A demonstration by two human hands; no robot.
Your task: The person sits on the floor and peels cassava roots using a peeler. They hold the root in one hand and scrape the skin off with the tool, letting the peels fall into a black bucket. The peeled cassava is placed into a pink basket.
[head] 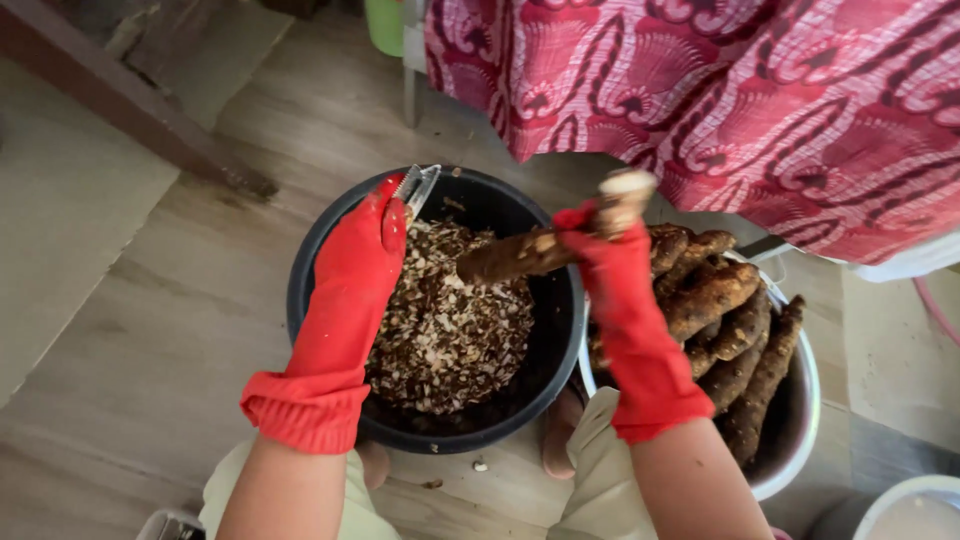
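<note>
Both my hands wear red rubber gloves. My left hand (362, 262) grips a metal peeler (416, 186) over the black bucket (305, 262), which holds a heap of brown and white peelings (448, 330). My right hand (610, 262) is closed around a long brown root (520, 256), unpeeled along its length with a pale cut end at the top. The root points down and left over the bucket, a short way right of the peeler.
A metal bowl (800, 400) on the right is piled with several unpeeled brown roots (722, 330). A red patterned cloth (760, 90) hangs behind it. A white container rim (905, 498) shows at bottom right. My knees flank the bucket on the wooden floor (150, 330).
</note>
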